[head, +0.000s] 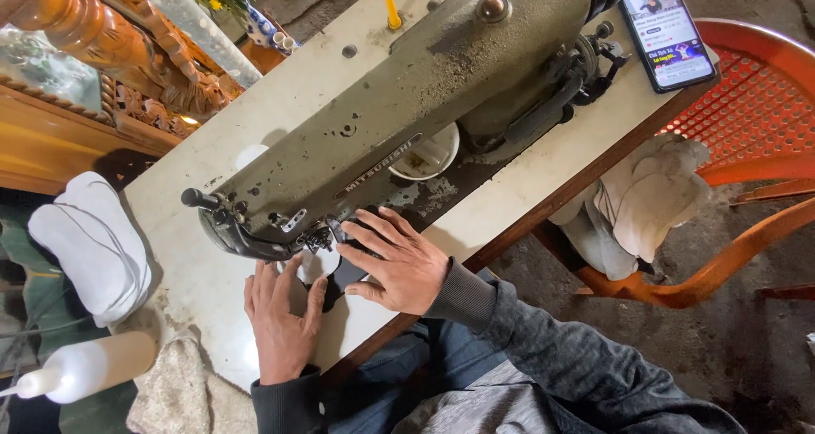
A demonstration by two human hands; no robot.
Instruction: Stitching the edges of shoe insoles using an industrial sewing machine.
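My left hand (278,315) lies flat on the white sewing table (195,268), its fingers pressing a small piece of black and white fabric (333,268). My right hand (399,260) rests palm down on the same piece, fingers spread toward the needle area (316,240) of a grey-green industrial sewing machine (399,103). The fabric lies under the machine's head, mostly hidden by both hands. Dark grey sleeves cover both wrists.
A smartphone (667,33) with a lit screen lies at the table's far right corner. A white bowl (424,158) sits behind the machine arm. A stack of white pieces (89,243), a white bottle (81,370), an orange plastic chair (747,145) with cloth pieces (649,200) surround the table.
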